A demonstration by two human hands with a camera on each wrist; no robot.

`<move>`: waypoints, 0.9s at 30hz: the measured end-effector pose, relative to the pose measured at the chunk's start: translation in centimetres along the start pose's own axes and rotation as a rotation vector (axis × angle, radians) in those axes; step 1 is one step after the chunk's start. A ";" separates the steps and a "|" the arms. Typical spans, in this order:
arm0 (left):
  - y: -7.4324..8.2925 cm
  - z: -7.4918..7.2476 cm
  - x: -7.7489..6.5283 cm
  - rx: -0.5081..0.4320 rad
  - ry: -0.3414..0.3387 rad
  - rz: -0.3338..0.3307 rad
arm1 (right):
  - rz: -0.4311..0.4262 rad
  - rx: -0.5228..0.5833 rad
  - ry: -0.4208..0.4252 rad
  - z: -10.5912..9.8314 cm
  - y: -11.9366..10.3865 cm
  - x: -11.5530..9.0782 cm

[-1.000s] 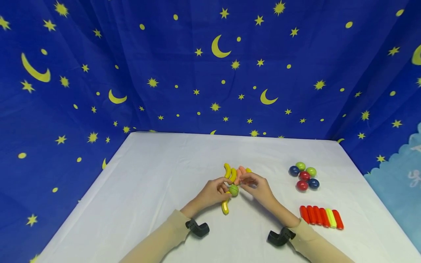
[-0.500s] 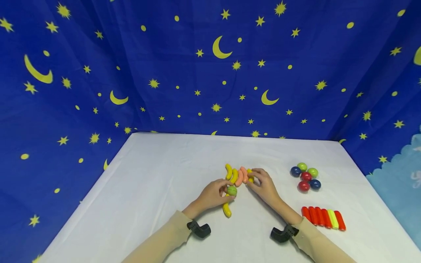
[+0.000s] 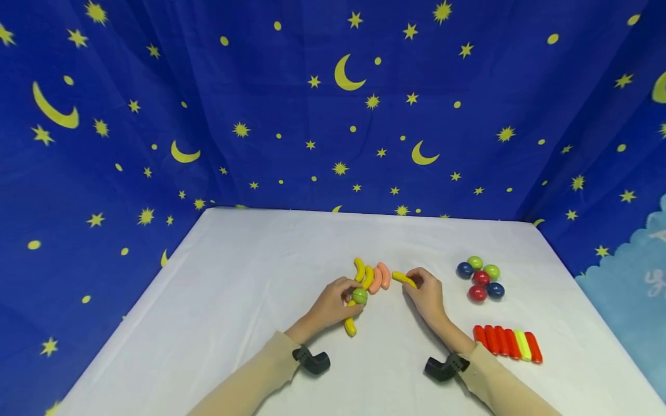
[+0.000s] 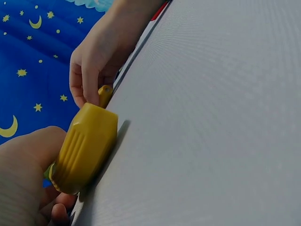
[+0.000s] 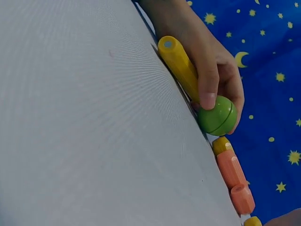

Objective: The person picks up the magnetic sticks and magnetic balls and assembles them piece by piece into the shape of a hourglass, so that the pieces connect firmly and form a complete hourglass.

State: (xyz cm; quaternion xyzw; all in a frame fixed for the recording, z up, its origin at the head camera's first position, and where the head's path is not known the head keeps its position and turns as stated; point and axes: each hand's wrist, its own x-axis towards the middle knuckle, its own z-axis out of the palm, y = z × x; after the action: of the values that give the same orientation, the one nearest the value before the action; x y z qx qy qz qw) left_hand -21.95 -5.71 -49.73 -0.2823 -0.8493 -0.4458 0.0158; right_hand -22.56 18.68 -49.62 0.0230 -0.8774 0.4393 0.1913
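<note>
In the head view my left hand (image 3: 330, 305) curls its thumb and fingers round a small green ball (image 3: 359, 296). A yellow toy banana (image 3: 350, 327) lies on the table under that hand, its upper end partly hidden by the thumb; it looms large in the left wrist view. My right hand (image 3: 428, 296) pinches another yellow banana (image 3: 403, 279) near its right end, apart from the row. That row holds two yellow bananas (image 3: 367, 278) and two pink curved pieces (image 3: 384, 275) side by side, just beyond the ball. The right wrist view shows the ball (image 5: 217, 116) beside the row.
At the right, several shiny red, blue and green balls (image 3: 481, 278) are clustered on the white table (image 3: 250, 271). Nearer, several red sticks (image 3: 499, 341) and one yellow-green stick (image 3: 522, 345) lie side by side. Blue star-patterned cloth (image 3: 291, 104) hangs behind.
My right hand has moved right from near the ball, taken hold of the yellow banana at the row's right end and drawn it away, turning it. The left hand has shifted slightly left with the ball.
</note>
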 end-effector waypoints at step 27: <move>0.2 0.1 0.0 0.072 -0.043 0.021 | -0.141 0.210 -0.198 1.5 -2.6 -3.4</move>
State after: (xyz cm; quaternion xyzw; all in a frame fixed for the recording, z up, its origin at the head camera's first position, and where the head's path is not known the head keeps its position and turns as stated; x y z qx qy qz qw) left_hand -21.81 -5.60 -49.62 -0.3000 -0.8618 -0.4088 0.0126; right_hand -19.31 15.52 -49.64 0.1475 -0.8375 0.5097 0.1305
